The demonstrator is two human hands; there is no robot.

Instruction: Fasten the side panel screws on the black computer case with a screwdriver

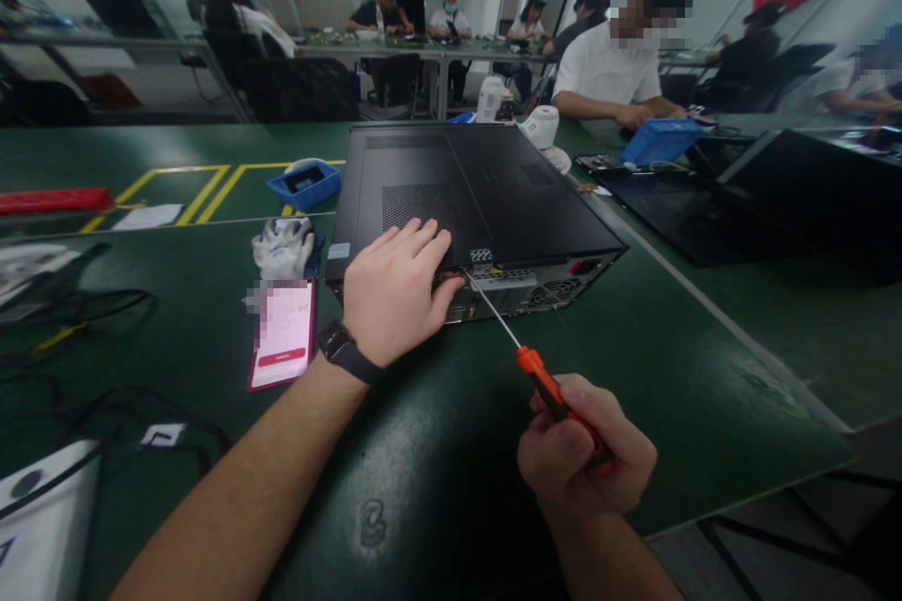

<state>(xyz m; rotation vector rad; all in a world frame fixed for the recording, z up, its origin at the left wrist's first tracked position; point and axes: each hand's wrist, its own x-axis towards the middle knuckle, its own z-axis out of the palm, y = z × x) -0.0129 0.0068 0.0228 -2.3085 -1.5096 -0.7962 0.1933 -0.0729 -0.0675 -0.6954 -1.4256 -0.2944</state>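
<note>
A black computer case (pixel 521 197) lies flat on the green table, its rear panel with a fan grille facing me. My left hand (pixel 398 291) rests on the near left part of its top, fingers spread, thumb reaching down over the rear edge. In my right hand (pixel 592 451) is an orange and black screwdriver (pixel 539 371), gripped by the handle. The thin shaft points up and to the left, and its tip meets the rear edge of the case beside my left thumb. Whatever lies right under the tip is too small to tell.
Left of the case are a phone (pixel 286 338), gloves (pixel 283 247) and a blue tray (pixel 304 185). Cables (pixel 91 300) lie farther left. A black panel (pixel 694 216) is at the right. Across the table a person (pixel 610 70) handles a blue box (pixel 660 141).
</note>
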